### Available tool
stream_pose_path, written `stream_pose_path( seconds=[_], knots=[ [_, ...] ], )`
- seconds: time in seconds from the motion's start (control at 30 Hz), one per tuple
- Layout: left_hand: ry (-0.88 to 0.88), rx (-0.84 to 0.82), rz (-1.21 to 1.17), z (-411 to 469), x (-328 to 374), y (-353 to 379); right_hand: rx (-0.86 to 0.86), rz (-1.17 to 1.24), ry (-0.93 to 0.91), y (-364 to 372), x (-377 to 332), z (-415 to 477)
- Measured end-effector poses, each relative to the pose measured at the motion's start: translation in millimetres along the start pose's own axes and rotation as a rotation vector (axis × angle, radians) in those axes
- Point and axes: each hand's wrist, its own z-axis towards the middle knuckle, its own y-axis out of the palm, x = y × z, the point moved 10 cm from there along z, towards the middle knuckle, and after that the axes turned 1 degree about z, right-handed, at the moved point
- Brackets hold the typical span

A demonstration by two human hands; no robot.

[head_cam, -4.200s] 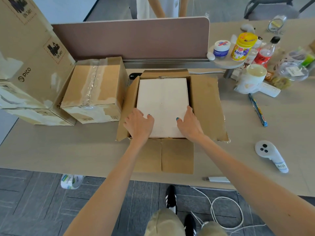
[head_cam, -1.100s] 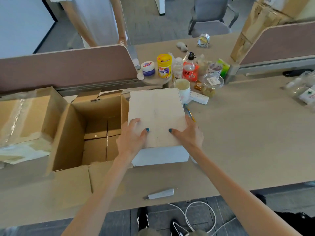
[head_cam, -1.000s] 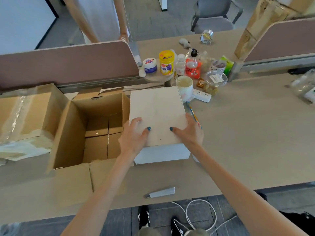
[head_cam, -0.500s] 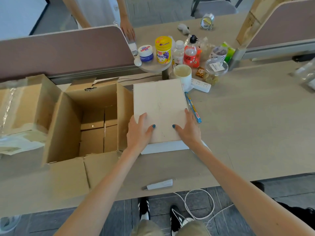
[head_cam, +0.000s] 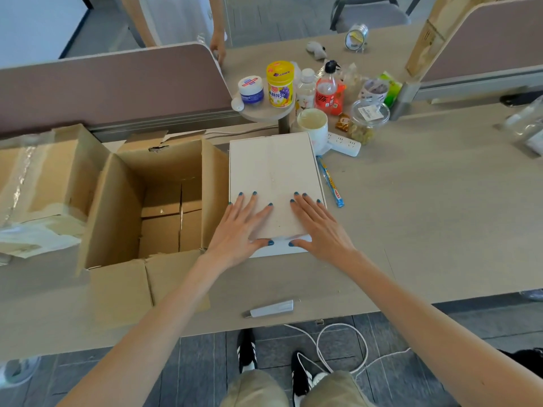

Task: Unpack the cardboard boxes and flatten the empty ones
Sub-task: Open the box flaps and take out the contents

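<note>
Two hands, head view: the left hand (head_cam: 238, 227) and right hand (head_cam: 320, 227) lie flat, fingers straight and spread, on the white box (head_cam: 273, 165). It sits on the tabletop (head_cam: 426, 215) just beside the open, apparently empty cardboard box (head_cam: 117, 207). Advisable: lift both hands clear, then collapse the cardboard box. The print on the yellow jar (head_cam: 280, 83) is too small to read.

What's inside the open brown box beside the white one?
Only its bare bottom flaps show inside the open cardboard box; no contents are visible. The floor strip along its right wall is hidden by that wall.
</note>
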Motion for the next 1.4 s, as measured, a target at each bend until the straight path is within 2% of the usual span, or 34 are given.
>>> stream_pose_path(
  seconds=[0.2, 0.6, 0.73, 0.83, 0.93, 1.0, 1.07, 1.17, 1.4],
  knots=[
    [0.001, 0.002, 0.034, 14.7, 2.4, -3.5, -0.030, -0.092, -0.007, -3.2, 14.4, 8.5],
    [0.010, -0.029, 0.053, 34.7, 5.0, -7.1, -0.028, -0.112, 0.017, -6.5, 27.5, 22.8],
    [0.011, -0.004, -0.022, 22.7, 1.8, -15.5, 0.010, -0.102, 0.003, -12.6, 20.0, 20.2],
    [-0.065, 0.145, -0.062, 0.2, -15.5, -27.4, 0.055, -0.086, -0.049, -13.7, 6.0, 13.0],
    [-0.320, 0.338, -0.069, -33.6, -46.0, -39.9, 0.107, -0.057, -0.060, -15.5, -3.8, 5.7],
    [-0.569, 0.349, -0.161, -56.5, -67.6, -35.9, 0.142, -0.021, -0.063, -17.6, -6.8, 1.0],
    [-0.723, 0.284, -0.263, -72.9, -78.0, -24.5, 0.166, 0.004, -0.068, -18.2, -10.1, -4.1],
    [-0.718, 0.205, -0.192, -77.8, -76.3, -18.9, 0.180, 0.026, -0.059, -16.5, -14.1, -8.9],
    [-0.613, 0.293, -0.173, -91.9, -81.4, -46.1, 0.195, 0.144, -0.035, -21.3, -24.2, -12.8]
  ],
)
